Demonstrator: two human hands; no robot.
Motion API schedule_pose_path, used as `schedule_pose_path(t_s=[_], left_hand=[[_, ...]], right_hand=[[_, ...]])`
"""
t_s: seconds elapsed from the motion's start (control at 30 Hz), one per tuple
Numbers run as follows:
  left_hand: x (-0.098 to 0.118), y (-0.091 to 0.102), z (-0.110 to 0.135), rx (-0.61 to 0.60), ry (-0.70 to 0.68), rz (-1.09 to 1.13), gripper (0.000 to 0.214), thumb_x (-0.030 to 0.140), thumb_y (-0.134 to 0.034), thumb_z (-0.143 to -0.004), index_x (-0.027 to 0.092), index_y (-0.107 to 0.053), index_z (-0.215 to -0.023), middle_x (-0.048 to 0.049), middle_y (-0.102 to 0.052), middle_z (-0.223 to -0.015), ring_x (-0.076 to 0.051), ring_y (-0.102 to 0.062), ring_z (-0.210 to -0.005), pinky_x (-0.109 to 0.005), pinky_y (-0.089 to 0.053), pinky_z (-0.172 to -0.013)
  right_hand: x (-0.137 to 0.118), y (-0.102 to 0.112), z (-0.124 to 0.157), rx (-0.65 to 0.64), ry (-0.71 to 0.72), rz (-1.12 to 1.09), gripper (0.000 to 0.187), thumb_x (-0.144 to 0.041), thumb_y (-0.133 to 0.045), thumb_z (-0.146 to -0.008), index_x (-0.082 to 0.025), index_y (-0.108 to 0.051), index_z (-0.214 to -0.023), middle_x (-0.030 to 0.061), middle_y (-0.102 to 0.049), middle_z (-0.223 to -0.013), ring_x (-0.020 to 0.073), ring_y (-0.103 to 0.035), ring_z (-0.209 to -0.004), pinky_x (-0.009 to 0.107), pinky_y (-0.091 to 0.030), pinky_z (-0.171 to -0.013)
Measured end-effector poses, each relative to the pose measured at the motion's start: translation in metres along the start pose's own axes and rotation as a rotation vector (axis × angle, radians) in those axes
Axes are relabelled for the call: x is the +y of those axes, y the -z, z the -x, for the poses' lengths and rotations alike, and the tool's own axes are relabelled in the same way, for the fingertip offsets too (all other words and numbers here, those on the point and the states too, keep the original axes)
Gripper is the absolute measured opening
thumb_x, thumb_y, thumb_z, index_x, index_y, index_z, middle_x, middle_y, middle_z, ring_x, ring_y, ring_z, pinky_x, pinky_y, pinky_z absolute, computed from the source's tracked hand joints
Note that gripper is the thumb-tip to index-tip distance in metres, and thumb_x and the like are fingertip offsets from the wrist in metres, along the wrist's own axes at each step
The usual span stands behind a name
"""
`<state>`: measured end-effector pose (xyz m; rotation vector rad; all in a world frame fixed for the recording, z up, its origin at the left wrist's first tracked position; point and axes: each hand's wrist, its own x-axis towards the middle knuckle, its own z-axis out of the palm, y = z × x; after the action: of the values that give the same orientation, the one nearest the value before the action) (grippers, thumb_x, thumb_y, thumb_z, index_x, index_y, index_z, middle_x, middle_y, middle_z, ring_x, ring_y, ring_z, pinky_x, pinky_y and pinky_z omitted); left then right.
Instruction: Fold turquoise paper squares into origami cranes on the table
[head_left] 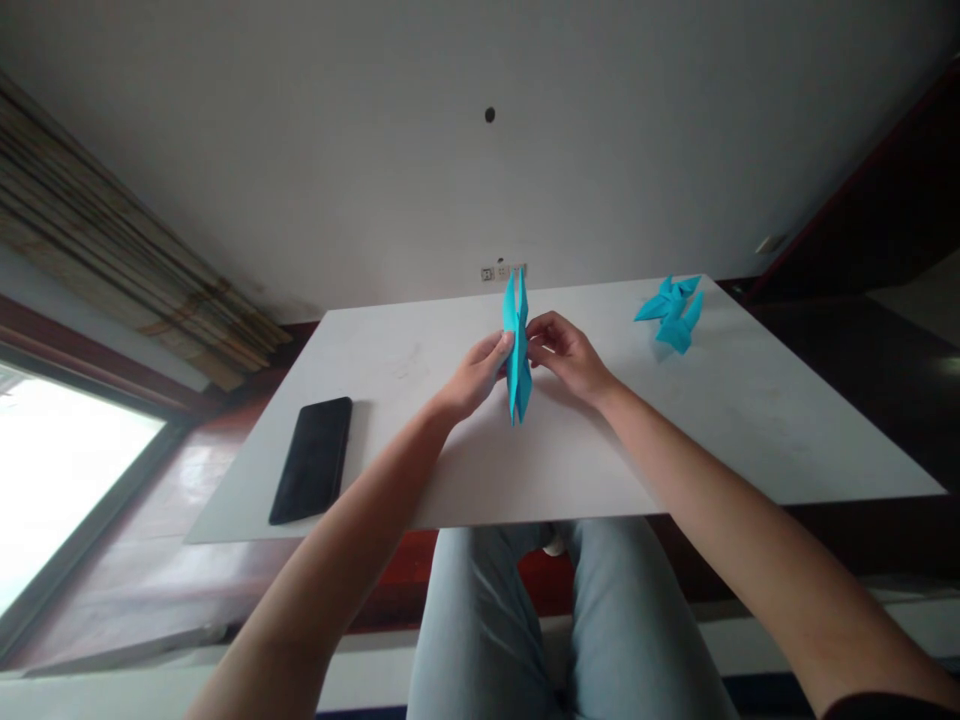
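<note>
A folded piece of blue origami paper [517, 365], long and narrow with pointed ends, is held upright over the white table's middle. My left hand [480, 372] grips it from the left, the thumb pressed on its face and the other fingers behind. From the right, my right hand [564, 352] has its curled fingertips at the paper's right edge; the far side of that contact is hidden. Folded blue paper figures [679, 315] with pointed flaps rest close together at the table's far right.
A black phone [312, 458] lies on the left part of the white table [735, 420]. Behind the table stands a pale wall with sockets [502, 273]. Curtains [127, 220] hang at the left, beside a bright window. My legs are below the near edge.
</note>
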<state>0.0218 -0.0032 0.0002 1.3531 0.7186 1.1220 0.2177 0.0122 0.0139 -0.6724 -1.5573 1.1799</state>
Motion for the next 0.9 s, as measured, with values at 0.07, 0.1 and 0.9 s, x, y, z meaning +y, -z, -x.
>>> schedule_pose_path(t_s=[0.07, 0.1, 0.9], left_hand=[[0.002, -0.001, 0.001, -0.008, 0.025, 0.008, 0.067, 0.088, -0.079, -0.093, 0.022, -0.074, -0.103, -0.0059, -0.077, -0.092, -0.022, -0.074, -0.089, -0.035, -0.065, -0.085], [0.004, -0.001, 0.002, -0.005, 0.036, 0.016, 0.067, 0.087, -0.081, -0.092, 0.022, -0.074, -0.105, -0.0062, -0.079, -0.094, -0.021, -0.075, -0.089, -0.034, -0.065, -0.086], [0.007, 0.001, 0.000, 0.078, -0.034, -0.032, 0.068, 0.082, -0.093, -0.084, 0.021, -0.065, -0.094, -0.0022, -0.073, -0.088, -0.016, -0.067, -0.079, -0.029, -0.052, -0.071]], right_hand=[[0.001, 0.000, 0.000, -0.003, 0.009, -0.009, 0.057, -0.069, -0.100, -0.080, -0.027, -0.066, -0.099, 0.0002, -0.070, -0.097, 0.0171, -0.064, -0.083, 0.031, -0.057, -0.071], [0.002, 0.000, 0.000, -0.003, 0.014, -0.011, 0.057, -0.069, -0.100, -0.081, -0.027, -0.066, -0.099, -0.0002, -0.070, -0.095, 0.0169, -0.063, -0.082, 0.031, -0.056, -0.071], [-0.008, -0.002, 0.008, -0.001, -0.017, 0.099, 0.048, -0.072, -0.086, -0.093, -0.026, -0.069, -0.095, -0.0040, -0.060, -0.071, 0.0145, -0.055, -0.062, 0.030, -0.047, -0.057]])
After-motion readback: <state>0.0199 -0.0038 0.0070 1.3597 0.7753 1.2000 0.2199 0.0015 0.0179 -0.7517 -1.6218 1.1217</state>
